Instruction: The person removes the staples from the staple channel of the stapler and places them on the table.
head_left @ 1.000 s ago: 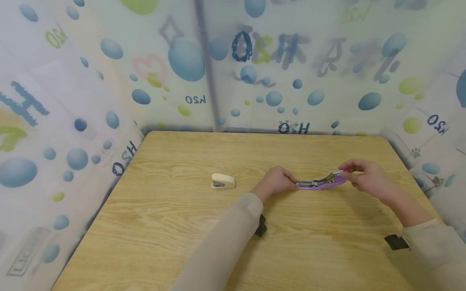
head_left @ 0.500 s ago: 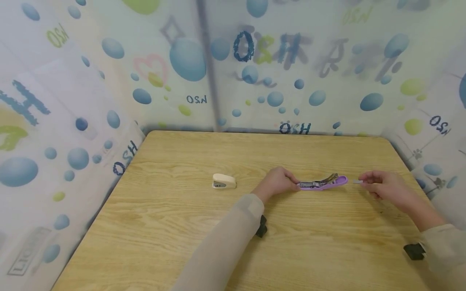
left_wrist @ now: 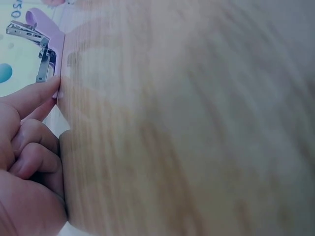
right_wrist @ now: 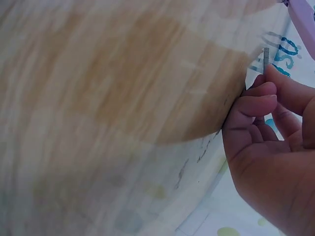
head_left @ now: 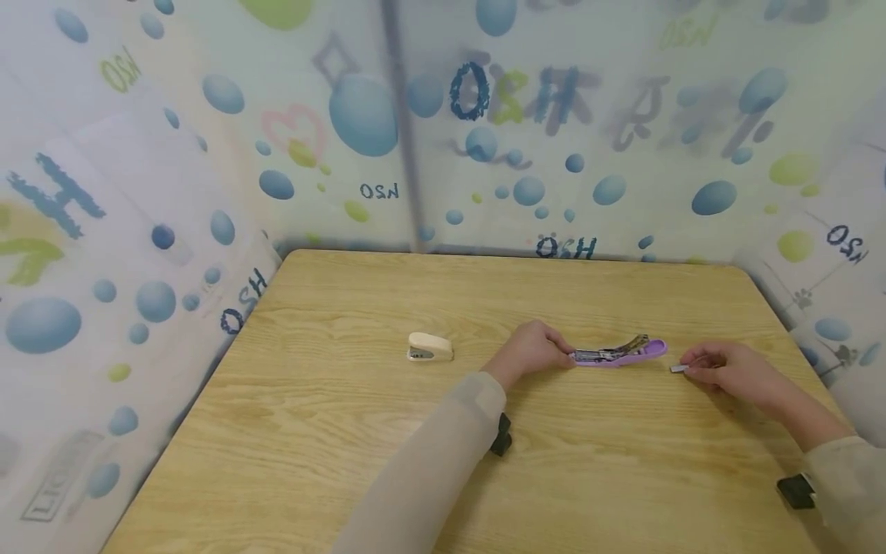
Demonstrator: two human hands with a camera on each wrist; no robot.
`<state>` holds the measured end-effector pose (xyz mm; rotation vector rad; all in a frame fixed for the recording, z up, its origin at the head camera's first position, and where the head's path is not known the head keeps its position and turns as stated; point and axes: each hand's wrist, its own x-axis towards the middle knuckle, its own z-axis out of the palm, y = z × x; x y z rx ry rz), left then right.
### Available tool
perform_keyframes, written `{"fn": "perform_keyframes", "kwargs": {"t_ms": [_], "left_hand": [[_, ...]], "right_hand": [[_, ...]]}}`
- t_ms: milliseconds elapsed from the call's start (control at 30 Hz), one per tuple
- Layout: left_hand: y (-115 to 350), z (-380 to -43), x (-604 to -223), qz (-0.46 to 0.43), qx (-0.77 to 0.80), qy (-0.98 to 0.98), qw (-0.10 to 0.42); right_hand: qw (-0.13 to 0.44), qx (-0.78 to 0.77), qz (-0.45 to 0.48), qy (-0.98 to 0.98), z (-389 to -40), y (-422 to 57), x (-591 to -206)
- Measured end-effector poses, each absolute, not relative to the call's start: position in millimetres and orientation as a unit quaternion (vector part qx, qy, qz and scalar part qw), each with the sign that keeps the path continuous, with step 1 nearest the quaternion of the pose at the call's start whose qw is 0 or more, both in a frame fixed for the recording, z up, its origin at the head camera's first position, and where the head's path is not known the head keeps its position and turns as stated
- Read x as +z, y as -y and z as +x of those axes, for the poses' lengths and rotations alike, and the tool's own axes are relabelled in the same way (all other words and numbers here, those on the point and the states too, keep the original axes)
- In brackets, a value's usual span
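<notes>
A purple stapler (head_left: 626, 358) lies opened out on the table, its metal magazine and inner metal parts exposed. My left hand (head_left: 531, 352) pinches its left end between thumb and forefinger; the left wrist view shows the stapler (left_wrist: 58, 46) beyond those fingertips, the other fingers curled against the tabletop. To the right of the stapler, apart from it, my right hand (head_left: 735, 375) pinches a small silvery strip of staples (head_left: 678, 369). In the right wrist view the strip (right_wrist: 266, 56) sticks up from between thumb and forefinger.
A cream mini stapler (head_left: 430, 348) stands on the wooden table (head_left: 311, 431), left of my left hand. Behind the table hangs a pale curtain (head_left: 595, 92) printed with bubbles and letters. Dark wrist-worn pieces (head_left: 796, 491) sit at both sleeves.
My right hand has drawn away from the purple stapler to the right and slightly lower, carrying the staple strip out of it. The left hand keeps its grip on the stapler.
</notes>
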<state>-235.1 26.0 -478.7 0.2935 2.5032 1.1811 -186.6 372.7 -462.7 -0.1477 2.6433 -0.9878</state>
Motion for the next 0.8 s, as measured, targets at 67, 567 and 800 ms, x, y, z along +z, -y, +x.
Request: {"fn": "perform_keyframes", "kwargs": {"t_ms": [67, 567, 800], "left_hand": [[-26.8, -235.3, -478.1, 0.105, 0.419, -0.885, 0.177], [-28.3, -235.9, -477.6, 0.113, 0.401, -0.893, 0.170], [-26.1, -233.1, -477.3, 0.105, 0.404, -0.891, 0.176]], "right_hand": [[0.148, -0.336, -0.058, -0.928, -186.3, -372.4, -461.4], [0.142, -0.336, -0.077, -0.928, -185.2, -374.6, -468.0], [0.149, -0.350, -0.074, -0.922, -183.6, -372.3, -468.2]]}}
